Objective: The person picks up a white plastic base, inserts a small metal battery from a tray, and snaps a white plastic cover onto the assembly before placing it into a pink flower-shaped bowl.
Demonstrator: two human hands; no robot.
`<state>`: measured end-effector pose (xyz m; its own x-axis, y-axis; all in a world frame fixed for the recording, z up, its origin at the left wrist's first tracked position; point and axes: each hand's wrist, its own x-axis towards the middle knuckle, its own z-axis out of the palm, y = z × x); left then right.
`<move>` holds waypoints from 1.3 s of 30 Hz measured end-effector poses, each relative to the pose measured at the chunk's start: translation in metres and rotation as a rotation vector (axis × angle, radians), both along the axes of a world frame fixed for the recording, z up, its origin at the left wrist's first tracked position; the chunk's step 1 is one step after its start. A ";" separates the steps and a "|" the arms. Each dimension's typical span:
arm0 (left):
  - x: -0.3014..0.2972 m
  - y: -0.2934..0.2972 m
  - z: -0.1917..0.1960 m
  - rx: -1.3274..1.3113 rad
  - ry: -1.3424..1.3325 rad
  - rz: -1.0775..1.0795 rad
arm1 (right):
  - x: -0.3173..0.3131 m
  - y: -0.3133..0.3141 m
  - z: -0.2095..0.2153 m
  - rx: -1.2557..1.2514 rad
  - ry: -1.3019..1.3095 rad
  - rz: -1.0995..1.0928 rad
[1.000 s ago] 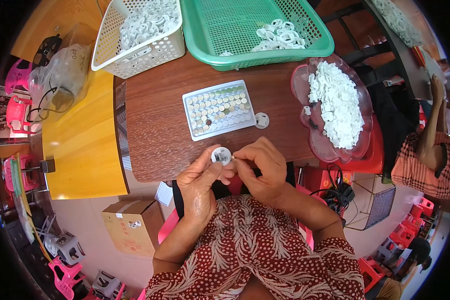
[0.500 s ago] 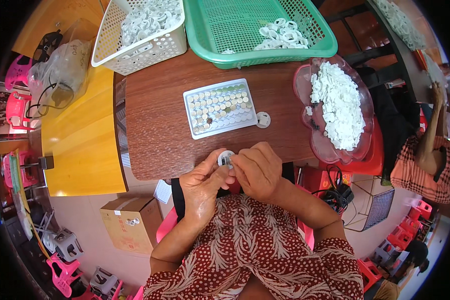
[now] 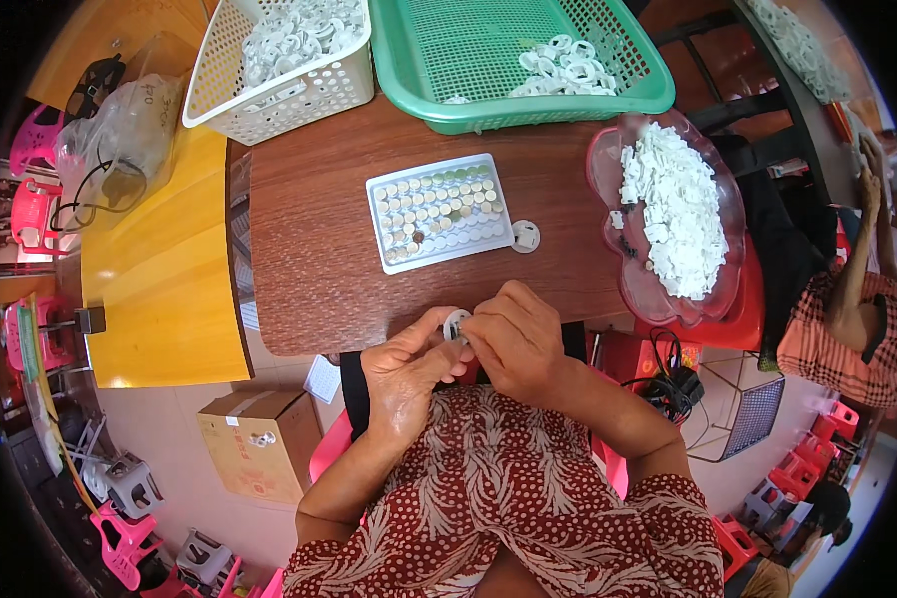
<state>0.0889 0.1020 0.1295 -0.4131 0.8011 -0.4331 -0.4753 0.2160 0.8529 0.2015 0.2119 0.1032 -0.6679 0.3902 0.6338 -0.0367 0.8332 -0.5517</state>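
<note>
Between the fingertips of my left hand [image 3: 407, 364] is a small round white plastic part [image 3: 455, 324], tilted on edge, just over the table's front edge. My right hand [image 3: 516, 344] is pinched against the right side of that part; anything else in its fingertips is too small to make out. Beyond my hands lies a white tray [image 3: 442, 263] with rows of small round silvery pieces like button cells [image 3: 434, 212]; some of its slots hold no piece. Touching the tray's right corner is another round white plastic part [image 3: 526, 236].
A white basket [image 3: 269, 118] and a green basket [image 3: 528, 112] with white rings stand at the back. At right, a pink scalloped bowl [image 3: 608, 159] holds a heap of small white pieces [image 3: 678, 214]. A yellow table [image 3: 159, 289] adjoins at left. Another person's arm [image 3: 860, 289] shows far right.
The round white part has turned from facing up to more edge-on and shifted slightly right. My hands stay close together around it; the tray and bowl have not moved.
</note>
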 end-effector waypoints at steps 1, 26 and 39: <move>0.000 0.000 0.000 0.000 0.000 0.000 | 0.000 0.000 0.000 -0.002 -0.012 0.002; -0.001 0.002 0.002 0.050 -0.033 -0.011 | 0.000 -0.013 0.017 -1.148 -0.107 -0.104; -0.016 -0.002 -0.004 0.029 -0.127 0.126 | -0.034 0.018 0.017 -0.467 -0.085 -0.104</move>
<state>0.0733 0.0995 0.1259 -0.4542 0.7594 -0.4657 -0.6017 0.1240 0.7890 0.1675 0.2299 0.1205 -0.6519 0.6876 0.3197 0.0955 0.4927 -0.8650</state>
